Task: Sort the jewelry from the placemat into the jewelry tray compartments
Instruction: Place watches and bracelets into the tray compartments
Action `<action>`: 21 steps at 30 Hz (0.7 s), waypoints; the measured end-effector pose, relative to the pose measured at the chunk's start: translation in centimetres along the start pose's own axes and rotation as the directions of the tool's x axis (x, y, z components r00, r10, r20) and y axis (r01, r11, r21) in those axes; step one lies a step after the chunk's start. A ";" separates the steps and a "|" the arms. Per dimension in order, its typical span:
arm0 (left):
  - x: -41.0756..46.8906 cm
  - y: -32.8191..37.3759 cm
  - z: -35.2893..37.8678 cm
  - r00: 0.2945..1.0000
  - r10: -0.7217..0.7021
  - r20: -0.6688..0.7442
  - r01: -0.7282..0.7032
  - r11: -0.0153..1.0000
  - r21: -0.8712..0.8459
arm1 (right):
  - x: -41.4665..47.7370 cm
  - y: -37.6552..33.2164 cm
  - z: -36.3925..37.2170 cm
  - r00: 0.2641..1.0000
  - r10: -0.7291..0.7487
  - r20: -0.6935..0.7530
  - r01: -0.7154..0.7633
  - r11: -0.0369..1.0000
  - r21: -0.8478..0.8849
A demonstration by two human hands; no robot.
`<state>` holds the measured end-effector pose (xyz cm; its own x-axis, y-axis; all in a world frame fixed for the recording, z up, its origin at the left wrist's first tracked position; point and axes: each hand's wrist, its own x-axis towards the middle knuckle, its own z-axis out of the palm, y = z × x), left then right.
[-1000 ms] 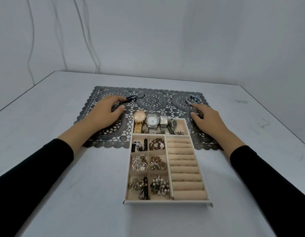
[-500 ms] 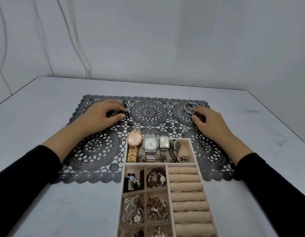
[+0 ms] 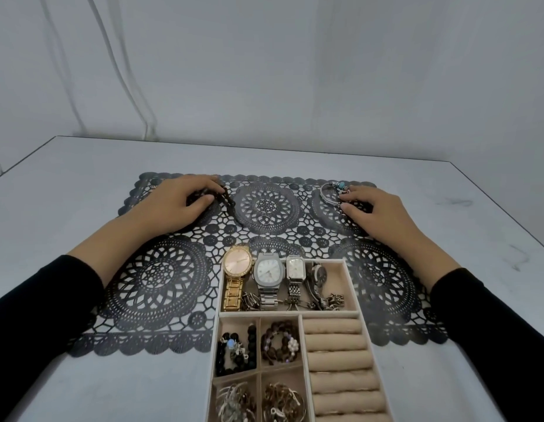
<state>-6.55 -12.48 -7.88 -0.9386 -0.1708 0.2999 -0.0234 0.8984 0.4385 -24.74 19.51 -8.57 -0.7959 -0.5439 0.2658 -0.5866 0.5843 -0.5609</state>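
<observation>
The black lace mat (image 3: pixel 161 281) lies on the pale table (image 3: pixel 82 166), and the tray (image 3: pixel 353 287) sits over its 6 o'clock edge. At the mat's 10 o'clock the left hand (image 3: pixel 170 205) is curled, thumb and fingers pinching a dark bead bracelet (image 3: pixel 228 201), a short strand of small, near-black beads that sticks out past the fingertips onto the lace. At 2 o'clock lies a thin silver bangle (image 3: pixel 328 193) with a turquoise bead (image 3: pixel 342 185) on its far rim. The right hand (image 3: pixel 377 211) rests palm down beside it, its fingertips touching the bangle's 3 o'clock side; I cannot tell whether they grip it. In the tray's far compartment four watches lean in a row: a gold watch (image 3: pixel 238 261) with a round pink face, a silver watch (image 3: pixel 269 271), a small square watch (image 3: pixel 295 268) and a dark watch (image 3: pixel 318 275) turned sideways. Nearer compartments hold black beads (image 3: pixel 234 348), brown beads (image 3: pixel 280 341) and tangled chains, with beige ring rolls (image 3: pixel 337 345) on the 3 o'clock side.
</observation>
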 end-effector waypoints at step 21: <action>-0.6 -0.3 -1.2 1.000 -0.020 -0.002 0.020 0.989 -0.148 | 0.4 0.0 -0.4 0.994 -0.085 0.073 0.078 0.992 0.097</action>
<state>-5.61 -13.10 -7.17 -0.9373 -0.1896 0.2923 0.0092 0.8252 0.5648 -25.15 19.52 -8.11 -0.7302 -0.6339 0.2549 -0.6294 0.4791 -0.6118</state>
